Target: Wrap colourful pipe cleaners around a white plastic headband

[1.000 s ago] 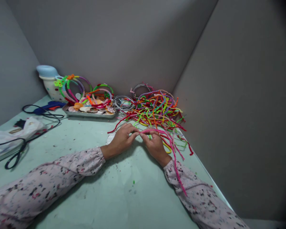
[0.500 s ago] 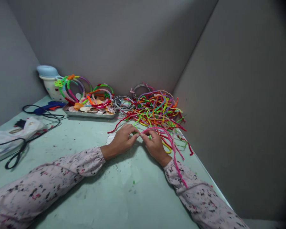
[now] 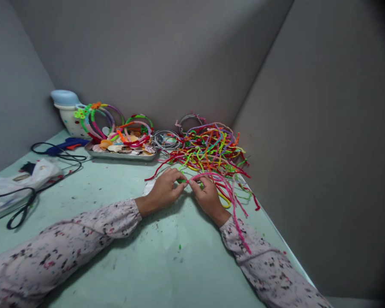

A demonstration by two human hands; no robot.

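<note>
Above the table (image 3: 167, 265), my left hand (image 3: 167, 187) and my right hand (image 3: 207, 194) meet almost fingertip to fingertip. My right thumb and forefinger pinch a pink pipe cleaner (image 3: 239, 218), whose long end arches over that hand and trails onto the right sleeve. Between my left thumb and forefinger a short green piece of pipe cleaner (image 3: 181, 181) shows, with pink at its tip. Whether green and pink are joined there is too small to tell. A tangled heap of coloured pipe cleaners (image 3: 211, 145) lies just beyond both hands.
A metal tray (image 3: 125, 157) of shell-like discs stands at the back, with wrapped hoops (image 3: 109, 119) resting on it. Beside it lies a grey wire coil (image 3: 167, 140). A blue-lidded container (image 3: 69, 113), black cord (image 3: 35, 194), blue-handled tool (image 3: 66, 145) and white plastic bag (image 3: 43, 171) are leftward.
The left thumb and forefinger have parted slightly, so the green piece between them now shows. Both hands otherwise keep nearly the same place.
</note>
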